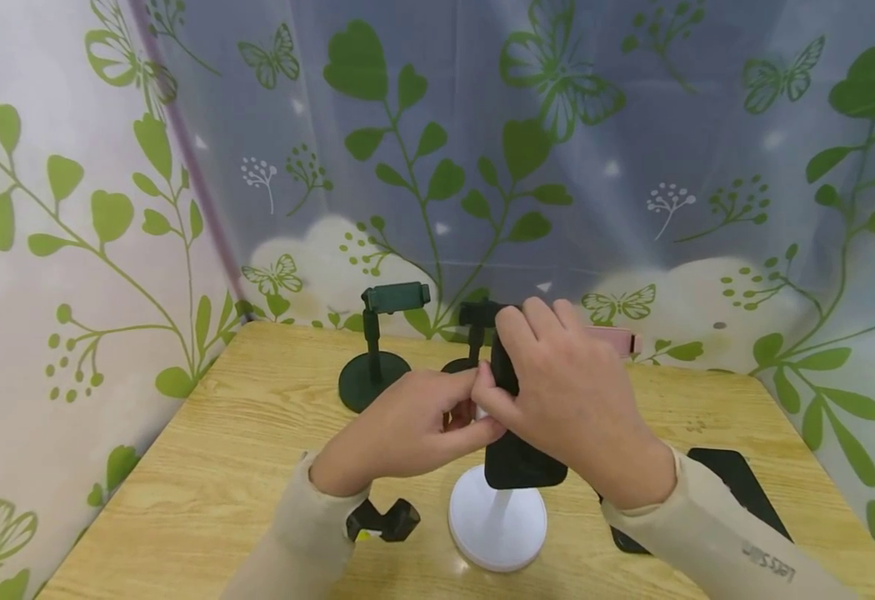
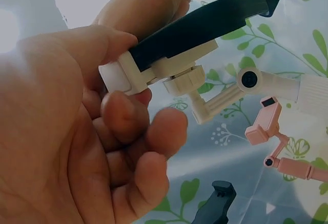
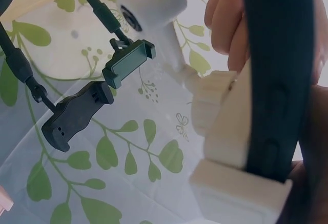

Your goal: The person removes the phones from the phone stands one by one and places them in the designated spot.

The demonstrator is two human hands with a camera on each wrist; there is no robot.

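A white phone stand point(image 1: 497, 529) with a round base stands on the table in front of me. Its white clamp point(image 2: 123, 75) bears a black phone point(image 1: 523, 465), seen edge-on in the left wrist view. My left hand point(image 1: 403, 425) pinches the clamp's end between thumb and index finger, its other fingers loosely curled below. From the other side, my right hand point(image 1: 576, 383) grips the phone, with the thumb near the clamp and the fingers over the upper part. In the right wrist view the phone's dark edge point(image 3: 277, 80) runs along the white clamp.
Behind stand a dark green phone stand point(image 1: 370, 379), a black one point(image 1: 475, 333) and a pink one point(image 1: 617, 340), partly hidden by my right hand. A flat black slab point(image 1: 745, 483) lies at the right under my sleeve. A leaf-patterned curtain point(image 1: 437, 167) closes the table's back.
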